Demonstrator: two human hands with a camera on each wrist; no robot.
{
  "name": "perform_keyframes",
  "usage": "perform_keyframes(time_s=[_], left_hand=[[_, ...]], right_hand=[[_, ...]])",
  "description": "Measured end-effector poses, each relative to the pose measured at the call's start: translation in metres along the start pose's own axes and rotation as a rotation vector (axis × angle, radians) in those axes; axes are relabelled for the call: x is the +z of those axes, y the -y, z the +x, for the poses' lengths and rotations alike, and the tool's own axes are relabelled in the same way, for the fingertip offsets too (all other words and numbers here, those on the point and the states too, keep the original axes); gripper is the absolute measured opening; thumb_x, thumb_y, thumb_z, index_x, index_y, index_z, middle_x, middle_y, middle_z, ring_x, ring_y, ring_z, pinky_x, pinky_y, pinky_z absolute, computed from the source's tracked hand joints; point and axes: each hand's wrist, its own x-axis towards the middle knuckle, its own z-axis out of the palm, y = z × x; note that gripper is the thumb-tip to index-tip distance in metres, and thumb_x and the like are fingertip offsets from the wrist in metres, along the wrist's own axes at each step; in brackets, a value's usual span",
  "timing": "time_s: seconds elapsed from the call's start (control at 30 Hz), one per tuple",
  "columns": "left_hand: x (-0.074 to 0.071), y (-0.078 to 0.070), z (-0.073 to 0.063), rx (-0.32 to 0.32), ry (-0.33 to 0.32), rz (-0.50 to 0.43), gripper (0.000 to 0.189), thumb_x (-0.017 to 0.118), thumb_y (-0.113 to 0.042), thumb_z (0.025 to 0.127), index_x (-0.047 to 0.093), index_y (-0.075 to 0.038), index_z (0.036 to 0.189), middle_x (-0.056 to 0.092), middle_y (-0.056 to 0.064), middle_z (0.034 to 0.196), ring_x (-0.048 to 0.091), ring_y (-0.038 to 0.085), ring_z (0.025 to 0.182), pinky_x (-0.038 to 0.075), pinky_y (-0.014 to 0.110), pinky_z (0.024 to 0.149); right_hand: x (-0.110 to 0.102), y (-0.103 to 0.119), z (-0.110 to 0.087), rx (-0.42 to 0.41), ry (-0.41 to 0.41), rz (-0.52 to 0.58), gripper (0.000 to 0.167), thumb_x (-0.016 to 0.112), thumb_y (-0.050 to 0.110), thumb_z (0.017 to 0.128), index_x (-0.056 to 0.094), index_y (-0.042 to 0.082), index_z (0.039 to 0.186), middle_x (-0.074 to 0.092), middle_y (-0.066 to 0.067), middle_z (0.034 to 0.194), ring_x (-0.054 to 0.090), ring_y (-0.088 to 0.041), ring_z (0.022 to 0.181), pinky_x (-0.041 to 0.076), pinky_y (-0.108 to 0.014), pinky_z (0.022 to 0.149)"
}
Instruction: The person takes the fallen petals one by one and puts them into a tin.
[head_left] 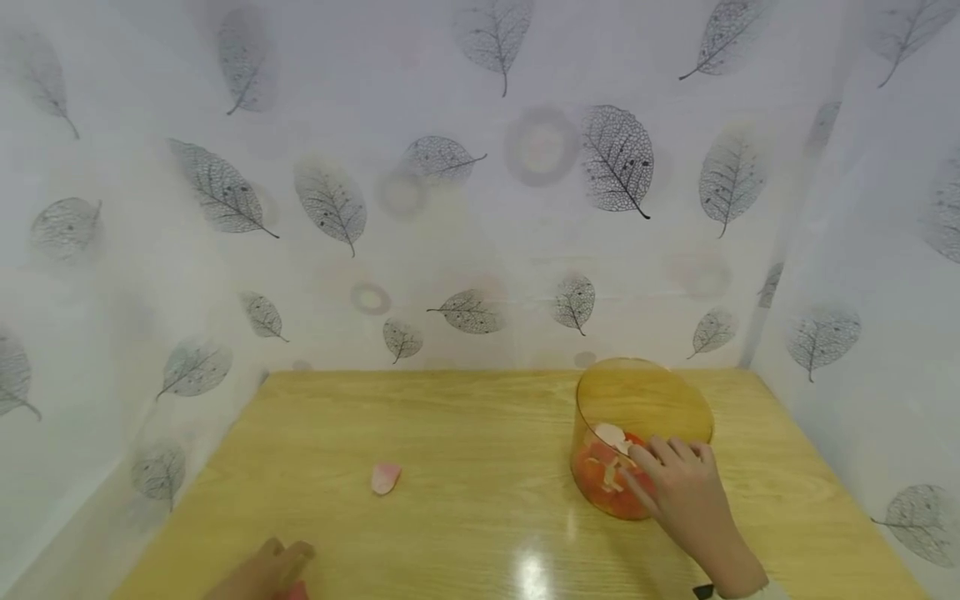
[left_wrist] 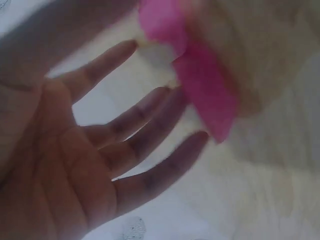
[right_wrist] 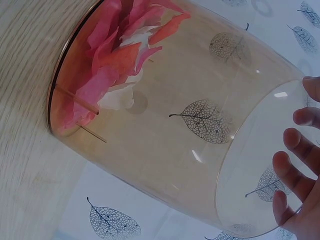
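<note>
A transparent amber-tinted container (head_left: 645,400) stands upright on the right of the table, with pink, red and white petals (right_wrist: 115,65) at its bottom. My right hand (head_left: 682,492) is at the near side of its mouth, fingers spread and holding nothing; in the right wrist view the fingertips (right_wrist: 295,140) lie by the rim. At the lower left, my left hand (head_left: 266,571) is low over the table, partly cut off by the frame. Its loosely extended fingers are by bright pink petals (left_wrist: 207,90); whether they touch is blurred. One pale pink petal (head_left: 386,478) lies left of centre.
The wooden table (head_left: 480,417) is bordered at the back and sides by white sheeting (head_left: 480,233) printed with grey leaves. Thin brown sticks (right_wrist: 77,99) show low in the container.
</note>
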Motion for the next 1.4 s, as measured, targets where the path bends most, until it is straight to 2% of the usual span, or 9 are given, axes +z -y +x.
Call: perform_keyframes(time_s=[0.13, 0.27, 0.37, 0.5, 0.67, 0.77, 0.9, 1.17, 1.4], left_hand=[[0.004, -0.004, 0.002, -0.008, -0.015, -0.033, 0.049, 0.075, -0.044, 0.073, 0.051, -0.015, 0.105, 0.053, 0.006, 0.087, 0.05, 0.008, 0.068, 0.047, 0.028, 0.056], [0.005, -0.02, 0.013, 0.036, -0.125, -0.019, 0.018, 0.068, -0.026, 0.083, 0.053, -0.018, 0.086, 0.053, -0.01, 0.074, 0.044, -0.002, 0.062, 0.041, 0.021, 0.055], [0.004, -0.034, 0.027, -0.027, -0.19, 0.007, 0.018, 0.064, -0.025, 0.087, 0.05, -0.023, 0.076, 0.05, -0.016, 0.068, 0.042, -0.003, 0.059, 0.039, 0.02, 0.055], [-0.002, -0.046, 0.049, -0.092, -0.211, 0.01, 0.021, 0.063, -0.034, 0.087, 0.05, -0.025, 0.073, 0.048, -0.013, 0.067, 0.042, 0.002, 0.06, 0.036, 0.021, 0.057], [-0.014, -0.053, 0.072, 0.053, -0.215, -0.013, 0.019, 0.067, -0.027, 0.085, 0.053, -0.019, 0.074, 0.046, -0.01, 0.065, 0.038, 0.002, 0.058, 0.035, 0.02, 0.055], [-0.022, -0.06, 0.084, 0.127, -0.237, 0.041, 0.018, 0.069, -0.018, 0.083, 0.053, -0.016, 0.074, 0.045, -0.009, 0.064, 0.037, 0.001, 0.058, 0.035, 0.02, 0.053], [-0.031, -0.078, 0.1, 0.167, -0.28, 0.105, 0.014, 0.069, -0.012, 0.082, 0.055, -0.015, 0.077, 0.05, -0.009, 0.066, 0.042, 0.002, 0.06, 0.039, 0.02, 0.055], [-0.054, -0.14, 0.137, 0.307, -0.314, 0.075, 0.011, 0.067, -0.014, 0.086, 0.057, -0.014, 0.081, 0.053, -0.009, 0.071, 0.045, 0.004, 0.064, 0.041, 0.02, 0.06], [-0.059, -0.212, 0.171, 0.465, -0.348, 0.077, 0.01, 0.065, -0.02, 0.087, 0.057, -0.014, 0.087, 0.059, -0.006, 0.08, 0.051, 0.006, 0.072, 0.046, 0.022, 0.067]], right_hand=[[-0.001, 0.0, -0.001, 0.004, 0.001, -0.003, 0.058, 0.023, 0.054, 0.099, 0.06, 0.014, 0.078, 0.054, -0.001, 0.069, 0.052, -0.024, 0.062, 0.038, -0.043, 0.063], [-0.001, 0.0, -0.001, 0.003, -0.004, 0.0, 0.058, 0.023, 0.054, 0.099, 0.06, 0.013, 0.079, 0.055, -0.002, 0.069, 0.052, -0.024, 0.063, 0.038, -0.043, 0.063], [-0.001, 0.0, -0.001, 0.001, -0.009, 0.003, 0.058, 0.023, 0.054, 0.099, 0.06, 0.013, 0.08, 0.055, -0.002, 0.069, 0.052, -0.024, 0.063, 0.038, -0.043, 0.062], [-0.001, 0.001, -0.001, 0.0, -0.006, 0.008, 0.058, 0.023, 0.054, 0.099, 0.06, 0.014, 0.08, 0.055, -0.002, 0.07, 0.052, -0.024, 0.063, 0.038, -0.043, 0.062], [0.0, 0.001, -0.001, -0.002, -0.006, 0.007, 0.057, 0.024, 0.054, 0.099, 0.06, 0.014, 0.079, 0.055, -0.002, 0.07, 0.053, -0.024, 0.063, 0.039, -0.044, 0.062], [0.0, 0.001, 0.0, -0.008, -0.013, 0.004, 0.057, 0.024, 0.054, 0.099, 0.06, 0.013, 0.079, 0.055, -0.002, 0.069, 0.053, -0.025, 0.063, 0.039, -0.044, 0.062], [0.0, 0.0, 0.0, -0.011, -0.015, -0.002, 0.057, 0.024, 0.053, 0.099, 0.06, 0.013, 0.08, 0.055, -0.002, 0.069, 0.053, -0.025, 0.063, 0.04, -0.044, 0.062], [-0.001, -0.001, -0.001, 0.003, 0.002, -0.016, 0.059, 0.021, 0.054, 0.099, 0.062, 0.014, 0.083, 0.056, -0.002, 0.071, 0.054, -0.024, 0.065, 0.039, -0.044, 0.063], [0.0, -0.002, -0.002, -0.006, 0.002, -0.004, 0.06, 0.021, 0.055, 0.098, 0.063, 0.015, 0.085, 0.057, -0.001, 0.073, 0.054, -0.023, 0.063, 0.038, -0.042, 0.06]])
